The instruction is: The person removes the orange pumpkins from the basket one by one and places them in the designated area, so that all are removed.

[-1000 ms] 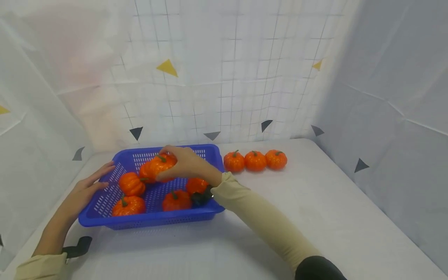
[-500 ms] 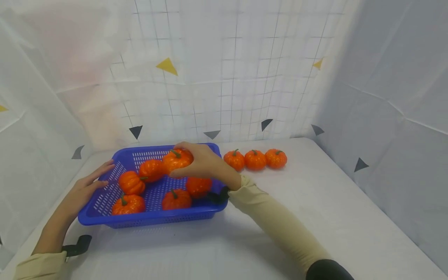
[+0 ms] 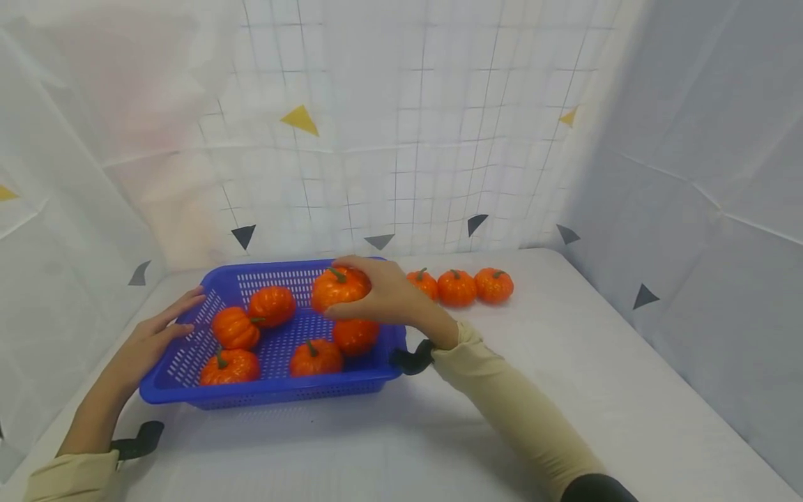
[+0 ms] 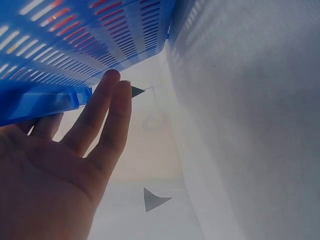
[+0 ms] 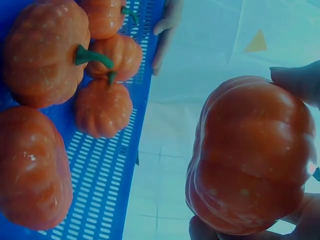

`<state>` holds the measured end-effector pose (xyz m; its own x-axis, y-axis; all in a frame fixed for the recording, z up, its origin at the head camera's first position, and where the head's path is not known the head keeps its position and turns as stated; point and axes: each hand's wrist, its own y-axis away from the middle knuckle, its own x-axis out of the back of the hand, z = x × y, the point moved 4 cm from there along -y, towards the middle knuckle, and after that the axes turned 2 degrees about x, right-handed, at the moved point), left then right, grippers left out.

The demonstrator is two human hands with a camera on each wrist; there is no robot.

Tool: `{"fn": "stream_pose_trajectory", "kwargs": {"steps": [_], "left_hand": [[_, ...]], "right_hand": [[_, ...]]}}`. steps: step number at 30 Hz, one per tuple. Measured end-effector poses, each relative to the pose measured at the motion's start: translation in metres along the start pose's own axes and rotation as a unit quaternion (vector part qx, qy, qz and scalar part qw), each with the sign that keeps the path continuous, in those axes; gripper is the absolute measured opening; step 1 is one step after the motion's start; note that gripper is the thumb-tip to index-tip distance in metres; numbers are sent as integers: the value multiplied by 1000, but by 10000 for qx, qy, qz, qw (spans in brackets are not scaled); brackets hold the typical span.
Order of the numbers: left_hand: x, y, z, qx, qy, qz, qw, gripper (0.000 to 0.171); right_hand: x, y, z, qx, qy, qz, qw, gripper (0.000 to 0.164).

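My right hand [image 3: 392, 296] grips an orange toy pumpkin [image 3: 340, 289] by its sides, over the right part of the blue basket [image 3: 270, 394]. In the right wrist view the held pumpkin [image 5: 252, 155] appears up close between thumb and fingers, apart from the basket. My left hand [image 3: 147, 345] touches the basket's left rim. The left wrist view shows that hand's fingers [image 4: 117, 117] extended against the basket's outer side. Several more pumpkins lie inside, among them a ribbed one [image 3: 235, 328] on the left and another [image 3: 316, 358] at the front.
To the right of the basket, a row of three pumpkins [image 3: 456, 288] stands on the white table [image 3: 533, 362], the nearest one partly hidden by my right hand. White sheeting [image 3: 370, 160] rises behind, and a grey-white sheet [image 3: 709, 209] closes the right side.
My right hand has moved right with the pumpkin, from the basket's back middle towards its right side. A pumpkin behind it now shows fully. The left hand has stayed put.
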<state>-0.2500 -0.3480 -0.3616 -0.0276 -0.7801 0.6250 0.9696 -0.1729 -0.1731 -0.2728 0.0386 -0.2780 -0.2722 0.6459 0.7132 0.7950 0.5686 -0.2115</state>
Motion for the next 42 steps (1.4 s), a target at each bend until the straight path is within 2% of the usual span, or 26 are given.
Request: {"fn": "stream_pose_trajectory", "kwargs": {"steps": [4, 11, 20, 28, 35, 42], "left_hand": [[1, -1, 1, -28, -2, 7, 10000, 56], [2, -3, 0, -14, 41, 7, 10000, 56], [2, -4, 1, -45, 63, 7, 10000, 56], [2, -5, -2, 24, 18, 42, 10000, 56], [1, -3, -3, 33, -25, 29, 10000, 57], [0, -1, -4, -23, -24, 33, 10000, 57]], "right_hand": [[6, 6, 2, -95, 7, 29, 10000, 78], [18, 13, 4, -23, -59, 280, 9996, 76], [31, 23, 20, 12, -31, 419, 9991, 76], [46, 29, 33, -245, 222, 465, 9984, 73], [56, 33, 37, -346, -71, 518, 9980, 67], [65, 37, 42, -405, 221, 708, 9964, 66]]}}
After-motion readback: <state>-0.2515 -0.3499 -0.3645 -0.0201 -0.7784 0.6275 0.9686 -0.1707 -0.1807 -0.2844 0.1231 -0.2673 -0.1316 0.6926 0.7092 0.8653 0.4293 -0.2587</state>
